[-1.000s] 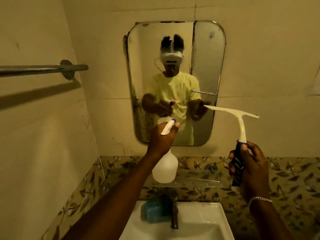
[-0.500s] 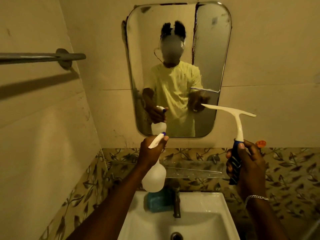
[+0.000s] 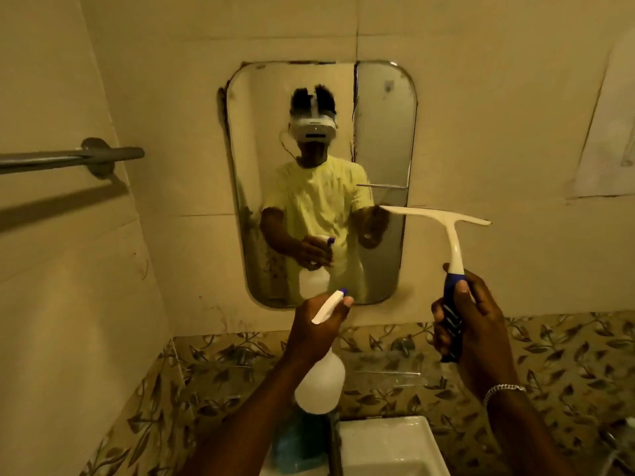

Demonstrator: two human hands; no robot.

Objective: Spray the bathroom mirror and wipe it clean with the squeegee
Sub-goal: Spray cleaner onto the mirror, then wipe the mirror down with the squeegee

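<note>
The rounded wall mirror [image 3: 381,132] hangs straight ahead above the sink and reflects a person in a yellow shirt. My left hand [image 3: 316,328] grips the neck of a white spray bottle [image 3: 321,383], whose nozzle points at the mirror's lower edge, a short way from the glass. My right hand [image 3: 470,317] holds the blue grip of a white squeegee [image 3: 453,235]. The squeegee stands upright, and its blade is level with the mirror's lower right part, apart from the glass.
A grey towel bar [image 3: 68,158] juts from the left wall. Below are a white sink [image 3: 388,441] with a dark tap [image 3: 335,441], a blue item [image 3: 295,441] beside it, and a glass shelf [image 3: 385,367] on the leaf-patterned tiles.
The view has tilted up, so the mirror sits lower in the frame and less of the sink shows. Both hands keep their hold and remain in front of the mirror's lower part.
</note>
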